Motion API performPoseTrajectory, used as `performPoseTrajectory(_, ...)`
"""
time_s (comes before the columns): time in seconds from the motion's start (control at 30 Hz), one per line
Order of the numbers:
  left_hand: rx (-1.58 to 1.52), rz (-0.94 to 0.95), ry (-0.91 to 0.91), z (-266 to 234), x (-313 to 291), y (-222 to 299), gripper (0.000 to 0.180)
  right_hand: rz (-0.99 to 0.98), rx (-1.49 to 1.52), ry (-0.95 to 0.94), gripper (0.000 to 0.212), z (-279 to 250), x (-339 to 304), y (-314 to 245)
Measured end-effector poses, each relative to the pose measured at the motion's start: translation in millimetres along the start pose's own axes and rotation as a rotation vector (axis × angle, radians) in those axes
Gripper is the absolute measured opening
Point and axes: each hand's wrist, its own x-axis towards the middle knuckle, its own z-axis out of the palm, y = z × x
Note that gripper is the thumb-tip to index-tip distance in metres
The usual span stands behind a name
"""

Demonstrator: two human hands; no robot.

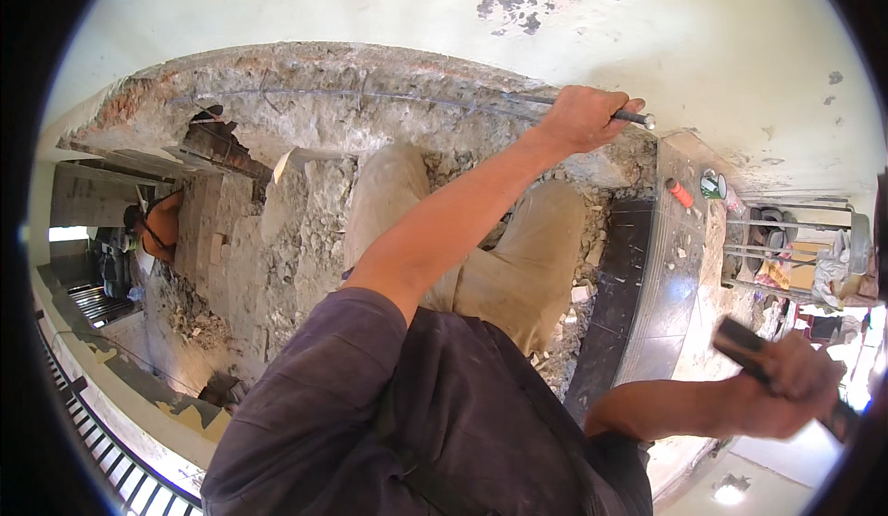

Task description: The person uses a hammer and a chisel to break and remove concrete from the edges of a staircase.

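My left hand (588, 118) is closed around a long dark steel chisel (634, 117), its shiny struck end sticking out to the right of my fist. The chisel's thin shaft runs left along the broken lower edge of the wall (370, 86), where its tip seems to meet the rough masonry. Raised off to the right, my right hand (786, 388) grips a thick dark hammer (742, 345). Both that hand and the hammer are blurred by motion, and the hammer stands apart from the chisel.
Rubble (319, 202) lies around my bent knees. Dark tiled steps (615, 285) rise at the right, with a red-orange cylinder (680, 192) on the ledge. A rack with bags (786, 248) stands far right. Another person (162, 225) is at the left, beyond a hole (217, 137); a railing (92, 433) curves lower left.
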Motion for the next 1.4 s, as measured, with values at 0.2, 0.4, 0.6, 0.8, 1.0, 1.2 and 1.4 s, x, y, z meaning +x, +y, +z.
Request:
performPoseTrajectory(0.2,-0.003,-0.081,-0.142,-6.6,1.4,10.3,0.027,1.046,-0.282,-0.273,0.018,50.5,-101.8,83.3)
performPoseTrajectory(0.4,0.003,-0.06,-0.199,-12.3,-2.2,6.1,0.025,1.093,-0.365,-0.194,0.025,49.9,-93.8,44.9)
performPoseTrajectory(0.6,0.023,-0.09,-0.265,-13.7,5.4,9.2,0.023,0.002,0.021,0.031,0.034,-1.5,31.3,-39.3)
performPoseTrajectory(0.8,0.012,-0.116,-0.278,-12.3,7.8,11.2,0.026,0.849,-0.259,-0.156,0.018,49.5,-94.4,74.9)
performPoseTrajectory(1.0,0.061,-0.171,-0.368,-22.3,12.8,6.6,0.028,1.138,-0.379,-0.246,0.026,64.2,-102.7,45.5)
performPoseTrajectory(1.2,0.018,-0.22,-0.474,-34.6,18.3,16.6,0.032,0.066,0.105,-0.187,0.02,0.0,19.0,-24.6)
performPoseTrajectory(1.4,0.034,-0.166,-0.445,-20.5,13.4,8.9,0.033,0.798,-0.218,-0.33,0.02,43.2,-90.0,78.3)
